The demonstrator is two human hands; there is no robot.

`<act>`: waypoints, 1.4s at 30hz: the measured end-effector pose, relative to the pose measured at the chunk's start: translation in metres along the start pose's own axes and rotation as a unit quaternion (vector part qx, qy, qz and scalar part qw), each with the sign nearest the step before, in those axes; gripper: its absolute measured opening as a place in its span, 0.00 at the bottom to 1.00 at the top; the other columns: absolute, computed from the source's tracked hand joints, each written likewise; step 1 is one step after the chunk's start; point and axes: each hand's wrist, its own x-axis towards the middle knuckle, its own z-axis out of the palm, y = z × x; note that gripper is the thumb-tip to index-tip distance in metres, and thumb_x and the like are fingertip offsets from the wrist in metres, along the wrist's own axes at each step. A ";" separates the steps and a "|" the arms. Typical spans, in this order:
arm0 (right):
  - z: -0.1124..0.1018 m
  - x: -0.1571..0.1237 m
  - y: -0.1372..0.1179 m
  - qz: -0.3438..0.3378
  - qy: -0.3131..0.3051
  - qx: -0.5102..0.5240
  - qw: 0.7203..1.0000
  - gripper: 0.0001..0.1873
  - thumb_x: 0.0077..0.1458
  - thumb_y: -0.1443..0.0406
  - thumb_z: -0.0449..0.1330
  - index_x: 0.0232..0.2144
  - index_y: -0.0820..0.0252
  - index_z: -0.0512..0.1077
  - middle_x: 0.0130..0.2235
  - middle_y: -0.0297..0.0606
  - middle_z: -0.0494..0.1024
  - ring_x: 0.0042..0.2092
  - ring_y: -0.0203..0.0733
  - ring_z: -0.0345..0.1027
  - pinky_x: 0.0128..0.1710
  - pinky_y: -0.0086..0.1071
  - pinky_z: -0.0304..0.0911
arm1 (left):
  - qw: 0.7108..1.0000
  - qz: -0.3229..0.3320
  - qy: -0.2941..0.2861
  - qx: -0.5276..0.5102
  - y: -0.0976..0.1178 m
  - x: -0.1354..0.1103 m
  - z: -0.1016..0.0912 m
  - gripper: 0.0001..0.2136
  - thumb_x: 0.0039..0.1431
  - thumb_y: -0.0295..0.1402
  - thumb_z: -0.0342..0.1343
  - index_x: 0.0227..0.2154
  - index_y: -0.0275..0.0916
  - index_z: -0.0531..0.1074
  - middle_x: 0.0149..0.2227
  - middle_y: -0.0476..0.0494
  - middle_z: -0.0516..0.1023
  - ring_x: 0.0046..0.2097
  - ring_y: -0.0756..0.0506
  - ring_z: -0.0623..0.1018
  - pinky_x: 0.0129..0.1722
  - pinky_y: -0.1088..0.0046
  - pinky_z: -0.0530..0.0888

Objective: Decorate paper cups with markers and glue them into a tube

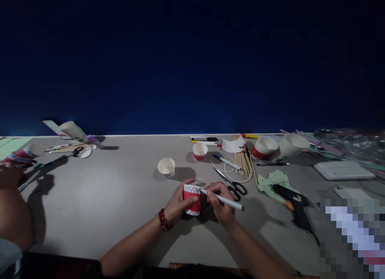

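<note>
Seen from above, a person's two bare hands work near the front middle of a pale tabletop [120, 199], which backs onto a dark blue surface [192, 62]. The left hand [177, 205], with a reddish-brown beaded bracelet [164, 220] at its wrist, is closed around a red and white cup [192, 194], thumb across the front. Drawn loops run along the cup's white upper band, and zigzag lines mark its lower one. The right hand [221, 201] is pinched around a white marker [227, 201] with a green end, held like a pen, its tip at the cup's upper band.

Just beyond the cup stands a plain pale cup [166, 166], with a small red cup [199, 152] farther back. Beside the right hand lie black-handled scissors [237, 189], with loops of white cord [248, 178], a blue-capped marker [227, 162] and a bundle of wooden sticks [246, 162] behind them. Farther right, a black glue gun [300, 211] rests partly on crumpled green paper [275, 176]. At the far left, another person's arm [13, 215] reaches in, its hand beside a patterned cup [24, 155].
</note>
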 end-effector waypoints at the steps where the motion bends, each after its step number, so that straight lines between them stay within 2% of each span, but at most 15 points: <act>1: 0.000 0.000 0.001 0.000 -0.001 0.000 1.000 0.12 0.66 0.58 0.62 0.31 0.54 0.72 0.26 0.31 0.71 0.30 0.42 0.67 0.32 0.35 0.64 | 1.000 -0.002 0.000 0.000 0.000 0.000 0.000 0.42 0.44 0.47 0.79 0.59 0.39 0.69 0.42 0.43 0.78 0.41 0.44 0.77 0.40 0.71 0.75; 13: 0.002 0.002 -0.005 0.011 0.007 -0.017 1.000 0.15 0.66 0.54 0.62 0.30 0.53 0.70 0.24 0.31 0.70 0.29 0.42 0.67 0.31 0.36 0.66 | 1.000 0.002 0.005 0.002 0.002 -0.001 0.002 0.42 0.44 0.48 0.80 0.59 0.38 0.69 0.42 0.43 0.78 0.42 0.44 0.77 0.41 0.70 0.75; 23: 0.003 0.004 -0.009 0.001 0.013 0.001 1.000 0.14 0.66 0.56 0.62 0.29 0.53 0.70 0.24 0.30 0.69 0.27 0.41 0.66 0.29 0.35 0.64 | 1.000 0.001 0.006 0.006 -0.001 0.000 0.000 0.43 0.44 0.49 0.79 0.59 0.38 0.68 0.42 0.43 0.78 0.41 0.44 0.77 0.40 0.70 0.74; 28: 0.004 0.005 -0.018 -0.005 0.039 0.011 0.999 0.16 0.66 0.55 0.62 0.28 0.52 0.67 0.22 0.30 0.68 0.27 0.43 0.68 0.30 0.36 0.67 | 1.000 0.001 0.006 0.008 0.000 -0.001 0.001 0.43 0.43 0.49 0.79 0.60 0.38 0.68 0.45 0.40 0.79 0.44 0.41 0.78 0.45 0.66 0.75; 32: 0.007 0.003 -0.023 -0.011 0.027 0.026 0.999 0.14 0.66 0.55 0.61 0.29 0.51 0.68 0.22 0.29 0.70 0.28 0.43 0.70 0.32 0.37 0.70 | 0.999 0.024 0.027 0.012 -0.003 -0.001 0.002 0.44 0.44 0.50 0.78 0.61 0.39 0.67 0.48 0.39 0.79 0.47 0.39 0.79 0.48 0.64 0.75; 37: 0.009 0.000 -0.029 -0.036 -0.003 0.017 0.999 0.10 0.67 0.59 0.61 0.31 0.52 0.71 0.25 0.32 0.73 0.30 0.44 0.72 0.33 0.37 0.70 | 0.998 0.040 0.056 0.003 -0.010 -0.004 -0.001 0.37 0.54 0.46 0.71 0.64 0.42 0.67 0.52 0.40 0.79 0.52 0.37 0.78 0.55 0.60 0.74; 42: 0.010 -0.003 -0.031 -0.049 -0.018 -0.024 0.998 0.04 0.63 0.62 0.64 0.35 0.53 0.74 0.31 0.36 0.78 0.33 0.44 0.75 0.33 0.37 0.72 | 0.991 0.070 0.072 0.091 -0.010 -0.006 -0.006 0.38 0.55 0.42 0.69 0.67 0.44 0.63 0.57 0.40 0.77 0.57 0.35 0.76 0.61 0.58 0.70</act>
